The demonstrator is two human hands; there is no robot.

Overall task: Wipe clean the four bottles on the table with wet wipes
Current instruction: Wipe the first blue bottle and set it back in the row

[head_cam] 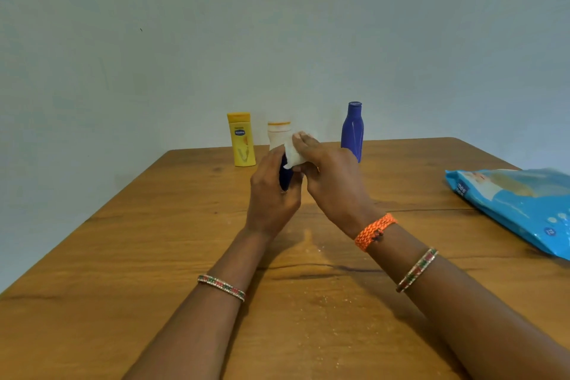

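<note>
My left hand (271, 191) grips a small dark blue bottle (285, 176) above the middle of the table. My right hand (330, 179) holds a white wet wipe (293, 155) against the top of that bottle. Most of the dark bottle is hidden by my fingers. Behind my hands, a white bottle with an orange-rimmed cap (278, 133) stands upright. A yellow bottle (242, 139) stands to its left. A taller blue bottle (352, 130) stands at the back right.
The wooden table (154, 241) ends at a pale wall behind the bottles. A blue wet wipe packet (518, 203) lies at the right edge. Pale specks lie on the wood near me.
</note>
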